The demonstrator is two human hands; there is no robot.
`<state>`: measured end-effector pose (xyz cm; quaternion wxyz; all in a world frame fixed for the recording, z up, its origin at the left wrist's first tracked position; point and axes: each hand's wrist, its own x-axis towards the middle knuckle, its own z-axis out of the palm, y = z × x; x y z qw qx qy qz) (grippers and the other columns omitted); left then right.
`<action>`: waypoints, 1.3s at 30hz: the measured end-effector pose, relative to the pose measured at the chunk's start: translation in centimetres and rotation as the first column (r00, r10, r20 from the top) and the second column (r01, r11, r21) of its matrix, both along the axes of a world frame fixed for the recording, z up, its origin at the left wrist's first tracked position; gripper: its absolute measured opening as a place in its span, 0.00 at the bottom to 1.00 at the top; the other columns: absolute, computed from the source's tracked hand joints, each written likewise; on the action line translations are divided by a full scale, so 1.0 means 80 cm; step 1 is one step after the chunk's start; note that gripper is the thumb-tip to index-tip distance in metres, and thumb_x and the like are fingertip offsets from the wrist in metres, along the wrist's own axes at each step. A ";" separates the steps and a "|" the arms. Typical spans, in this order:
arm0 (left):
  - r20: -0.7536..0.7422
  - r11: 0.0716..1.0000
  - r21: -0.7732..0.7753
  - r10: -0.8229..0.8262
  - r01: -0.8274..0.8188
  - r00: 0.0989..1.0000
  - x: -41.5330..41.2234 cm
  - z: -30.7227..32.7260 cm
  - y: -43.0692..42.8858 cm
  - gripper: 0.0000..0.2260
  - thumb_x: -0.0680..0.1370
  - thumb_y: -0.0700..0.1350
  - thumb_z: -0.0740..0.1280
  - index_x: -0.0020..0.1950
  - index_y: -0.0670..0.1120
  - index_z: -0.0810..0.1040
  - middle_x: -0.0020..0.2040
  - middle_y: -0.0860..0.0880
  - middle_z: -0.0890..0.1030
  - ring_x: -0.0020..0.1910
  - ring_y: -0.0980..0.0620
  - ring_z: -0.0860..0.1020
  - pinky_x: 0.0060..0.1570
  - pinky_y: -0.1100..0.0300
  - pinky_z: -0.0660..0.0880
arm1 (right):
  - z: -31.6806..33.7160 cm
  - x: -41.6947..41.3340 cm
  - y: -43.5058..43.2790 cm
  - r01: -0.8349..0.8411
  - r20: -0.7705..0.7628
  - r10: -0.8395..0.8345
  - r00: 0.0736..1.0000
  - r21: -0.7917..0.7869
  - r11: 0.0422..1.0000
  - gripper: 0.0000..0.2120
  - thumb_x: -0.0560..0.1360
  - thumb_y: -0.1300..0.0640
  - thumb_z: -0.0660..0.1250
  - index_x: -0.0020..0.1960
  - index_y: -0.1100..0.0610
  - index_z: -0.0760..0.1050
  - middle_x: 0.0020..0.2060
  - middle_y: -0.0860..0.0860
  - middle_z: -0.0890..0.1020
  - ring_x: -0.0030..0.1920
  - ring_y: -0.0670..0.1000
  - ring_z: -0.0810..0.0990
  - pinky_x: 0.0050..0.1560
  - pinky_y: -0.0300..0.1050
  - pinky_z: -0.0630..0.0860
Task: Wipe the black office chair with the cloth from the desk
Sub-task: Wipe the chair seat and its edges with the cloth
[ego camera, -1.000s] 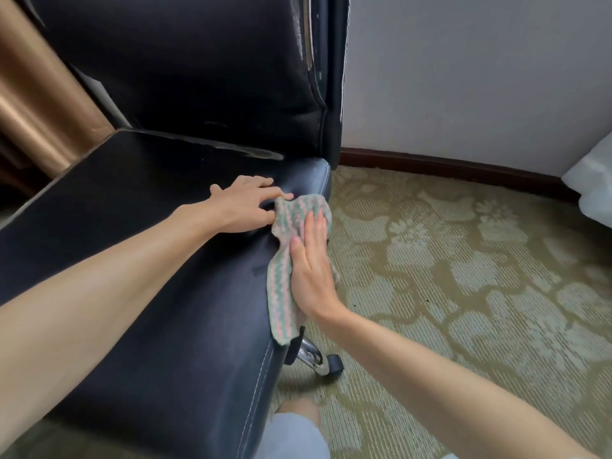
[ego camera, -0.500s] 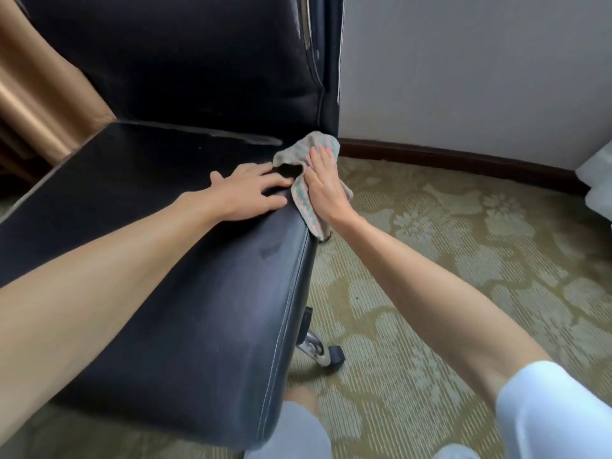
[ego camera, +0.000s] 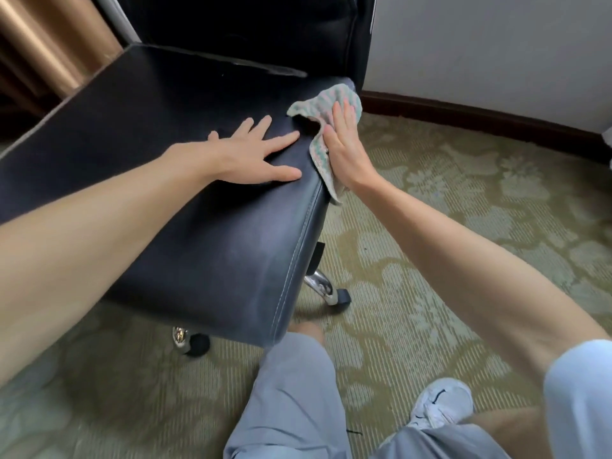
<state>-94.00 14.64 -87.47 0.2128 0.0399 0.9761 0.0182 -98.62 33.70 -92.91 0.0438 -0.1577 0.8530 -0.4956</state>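
Chair (ego camera: 172,134) seat lies under both my hands, with the cloth (ego camera: 313,106) pressed to its far right edge.

I see my left hand (ego camera: 255,157) lying flat on the seat top with its fingers spread wide, holding nothing, just left of the cloth. My right hand (ego camera: 344,154) pushes the cloth against the seat's right side with straight fingers held close together, not pinching it. The cloth drapes over the far right corner of the seat, near the backrest (ego camera: 251,28). One end is folded onto the top and the other hangs down the side below my palm. Under the seat a chrome leg (ego camera: 319,286) ends in a black caster (ego camera: 342,296), and a second caster (ego camera: 197,346) stands nearer and to the left. The chair stands on a patterned green carpet (ego camera: 463,200), with my white shoe (ego camera: 440,405) near right.
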 end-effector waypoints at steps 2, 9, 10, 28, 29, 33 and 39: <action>-0.040 1.000 0.023 0.005 -0.004 0.999 0.004 -0.010 0.000 0.35 0.68 0.79 0.48 0.72 0.74 0.39 0.79 0.54 0.37 0.77 0.50 0.36 0.70 0.32 0.42 | 0.001 0.016 -0.005 0.046 0.025 -0.045 0.999 -0.043 0.998 0.25 0.85 0.57 0.48 0.78 0.62 0.44 0.78 0.55 0.42 0.77 0.50 0.38 0.73 0.41 0.36; -0.056 0.999 0.040 0.008 -0.006 0.998 -0.003 -0.019 -0.003 0.42 0.57 0.84 0.44 0.70 0.76 0.40 0.79 0.55 0.38 0.77 0.50 0.37 0.68 0.30 0.42 | -0.015 0.143 -0.016 0.047 -0.049 -0.051 0.998 -0.086 0.995 0.24 0.84 0.60 0.47 0.77 0.65 0.45 0.78 0.59 0.44 0.78 0.53 0.39 0.74 0.38 0.36; -0.052 0.999 0.037 -0.002 0.004 0.999 -0.005 -0.019 -0.004 0.39 0.59 0.82 0.44 0.69 0.77 0.39 0.79 0.55 0.38 0.77 0.49 0.37 0.68 0.30 0.43 | -0.017 0.162 -0.019 0.040 -0.039 -0.044 0.998 -0.103 0.994 0.25 0.84 0.60 0.47 0.78 0.64 0.44 0.78 0.56 0.43 0.77 0.51 0.37 0.73 0.35 0.34; -0.151 0.981 0.125 0.167 -0.149 0.974 -0.036 0.026 -0.053 0.46 0.59 0.79 0.60 0.75 0.67 0.55 0.80 0.50 0.50 0.78 0.46 0.50 0.71 0.38 0.54 | 0.012 0.080 0.000 -0.003 0.047 -0.007 0.999 0.212 0.977 0.26 0.84 0.58 0.47 0.79 0.58 0.44 0.79 0.50 0.43 0.77 0.44 0.40 0.69 0.32 0.36; -0.146 0.975 0.134 0.197 -0.178 0.969 -0.042 0.028 -0.062 0.47 0.58 0.78 0.61 0.75 0.67 0.56 0.80 0.50 0.50 0.78 0.45 0.51 0.71 0.38 0.55 | 0.014 0.071 -0.003 -0.002 0.056 -0.011 0.998 0.228 0.974 0.26 0.84 0.56 0.47 0.79 0.58 0.44 0.79 0.50 0.43 0.77 0.44 0.40 0.70 0.34 0.36; -0.121 0.949 0.167 0.290 -0.268 0.950 -0.065 0.033 -0.096 0.47 0.57 0.77 0.63 0.75 0.69 0.54 0.80 0.50 0.49 0.78 0.43 0.50 0.70 0.36 0.58 | 0.023 0.030 -0.023 0.013 0.025 -0.024 0.999 0.391 0.920 0.28 0.84 0.51 0.47 0.79 0.60 0.43 0.79 0.54 0.42 0.77 0.49 0.38 0.73 0.43 0.36; -0.116 0.959 0.127 0.267 -0.253 0.957 -0.087 0.023 -0.121 0.39 0.67 0.76 0.57 0.76 0.67 0.52 0.80 0.48 0.48 0.78 0.44 0.44 0.68 0.31 0.52 | 0.037 -0.037 -0.057 0.007 -0.059 0.045 0.997 0.676 0.737 0.30 0.83 0.47 0.44 0.78 0.64 0.45 0.78 0.59 0.45 0.78 0.55 0.40 0.77 0.52 0.39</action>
